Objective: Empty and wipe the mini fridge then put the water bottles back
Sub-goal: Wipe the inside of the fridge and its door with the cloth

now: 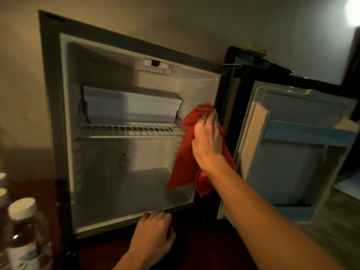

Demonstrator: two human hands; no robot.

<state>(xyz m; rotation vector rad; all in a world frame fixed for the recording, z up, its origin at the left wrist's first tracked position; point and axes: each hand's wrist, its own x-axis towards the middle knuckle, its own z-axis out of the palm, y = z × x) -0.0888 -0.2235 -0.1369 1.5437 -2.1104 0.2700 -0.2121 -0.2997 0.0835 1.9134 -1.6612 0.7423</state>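
Place: a private room, perhaps a hotel room or a home.
Evidence: small mini fridge (128, 133) in the centre, against a plain wall (175, 22).
Furniture: dark wooden surface (46, 189), lower left.
Light: dim, warm; one bright lamp (353, 12), upper right.

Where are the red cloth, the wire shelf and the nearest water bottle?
red cloth (185, 164): head view, hanging lower fold.
wire shelf (132, 130): head view, middle of its front.
water bottle (22, 208): head view, white cap.
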